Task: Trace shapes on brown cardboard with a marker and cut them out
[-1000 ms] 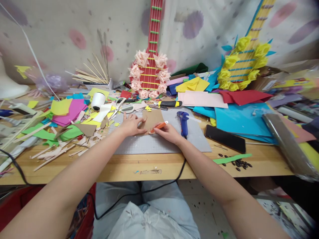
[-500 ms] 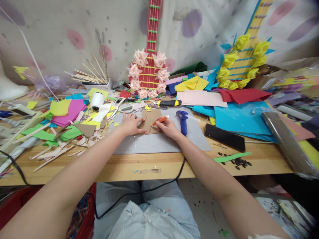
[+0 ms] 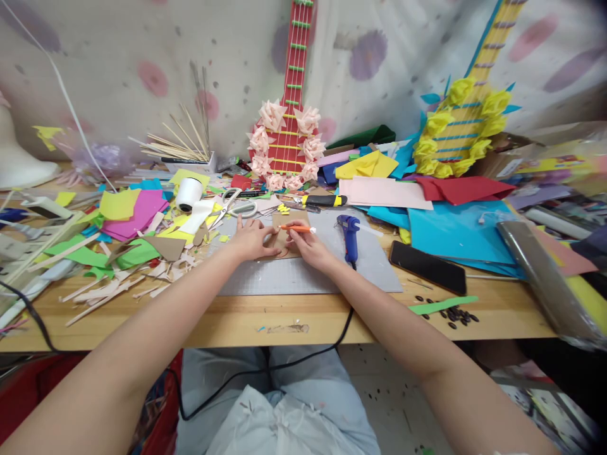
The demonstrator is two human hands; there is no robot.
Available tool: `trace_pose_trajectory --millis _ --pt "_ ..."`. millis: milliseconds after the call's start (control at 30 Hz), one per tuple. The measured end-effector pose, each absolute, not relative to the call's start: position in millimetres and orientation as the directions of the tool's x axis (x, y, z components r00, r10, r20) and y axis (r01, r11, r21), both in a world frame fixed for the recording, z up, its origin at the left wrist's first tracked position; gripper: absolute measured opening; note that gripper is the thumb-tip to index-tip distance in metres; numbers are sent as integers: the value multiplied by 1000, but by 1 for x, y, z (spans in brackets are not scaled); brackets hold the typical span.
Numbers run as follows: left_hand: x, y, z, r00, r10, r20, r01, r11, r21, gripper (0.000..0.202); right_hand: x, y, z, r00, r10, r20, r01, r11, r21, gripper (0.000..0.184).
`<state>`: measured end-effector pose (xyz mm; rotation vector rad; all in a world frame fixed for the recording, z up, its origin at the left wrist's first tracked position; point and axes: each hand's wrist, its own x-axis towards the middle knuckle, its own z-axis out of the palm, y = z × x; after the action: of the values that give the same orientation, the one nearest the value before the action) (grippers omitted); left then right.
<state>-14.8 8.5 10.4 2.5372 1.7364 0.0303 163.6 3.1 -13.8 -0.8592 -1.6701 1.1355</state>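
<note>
My left hand (image 3: 252,239) lies flat with fingers spread on a brown cardboard piece (image 3: 287,222), pressing it onto the grey cutting mat (image 3: 303,273). My right hand (image 3: 308,245) is closed round an orange pen (image 3: 294,228), held nearly level with its tip over the cardboard's upper part. A red line shows along the cardboard's lower edge near my thumbs.
A blue glue gun (image 3: 349,235) lies just right of my right hand, its black cord dropping over the table edge. Scissors (image 3: 233,205), a white roll (image 3: 189,193), a yellow-black knife (image 3: 322,200), a black phone (image 3: 427,266), coloured paper heaps and two paper guitars (image 3: 289,136) surround the mat.
My right hand has moved the orange pen up and leftward along the cardboard, turning it from slanted to nearly level. My left hand has stayed pressed on the cardboard.
</note>
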Motion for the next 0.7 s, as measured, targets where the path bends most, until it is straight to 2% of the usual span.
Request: trace_pose_trajectory --millis 200,300,400,533,633,700 --pt "-15 9 8 368 930 -3 928 -367 62 67 156 10 -14 -334 921 202 26 224 -974 26" --pt "-15 9 8 374 927 -14 926 -372 64 66 154 27 -10 -238 963 128 12 135 -991 22" --pt "-15 8 8 392 920 -3 919 -391 50 64 151 52 -4 -124 992 33 136 50 -989 17" --pt "-15 5 10 417 908 25 909 -417 -18 61 141 84 2 -138 989 56 368 104 -924 25" --pt "-14 2 13 441 897 37 896 -437 -83 61 133 99 4 -209 970 125 546 221 -808 29" --pt "-12 -1 15 452 891 48 888 -444 -120 60 129 105 6 -298 940 168 607 322 -727 28"
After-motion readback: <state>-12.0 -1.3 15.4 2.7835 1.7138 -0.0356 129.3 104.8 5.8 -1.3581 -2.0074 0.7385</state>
